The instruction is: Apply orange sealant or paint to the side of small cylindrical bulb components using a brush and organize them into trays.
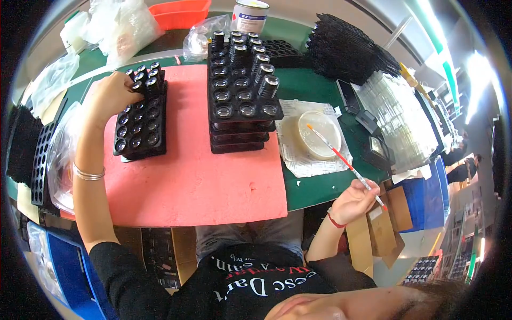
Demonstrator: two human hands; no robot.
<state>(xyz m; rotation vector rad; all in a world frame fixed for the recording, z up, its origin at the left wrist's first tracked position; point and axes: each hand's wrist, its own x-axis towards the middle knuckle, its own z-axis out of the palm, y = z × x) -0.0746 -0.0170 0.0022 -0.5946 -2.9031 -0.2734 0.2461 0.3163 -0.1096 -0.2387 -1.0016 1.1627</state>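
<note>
My left hand (114, 94) reaches to the far left part of a black tray (164, 122) filled with black cylinders (137, 128) that have glassy, shiny tops. Its fingers are curled around one of the taller cylinders there, the fingertips partly hidden. In my right hand (356, 201) is a thin paintbrush (349, 166) with a red and white handle, pinched between thumb and fingers. The brush slants away to the left, its orange bristles over a round, shallow, pale dish (319, 141). That dish sits on printed paper (288, 154).
A taller stack of black trays (237, 146) with similar cylinders stands on the pink mat (213, 192). Behind are a metal can (249, 21), plastic bags (125, 37) and a red bin (181, 12). Stacked black trays (346, 50) and clear trays (397, 117) lie at right.
</note>
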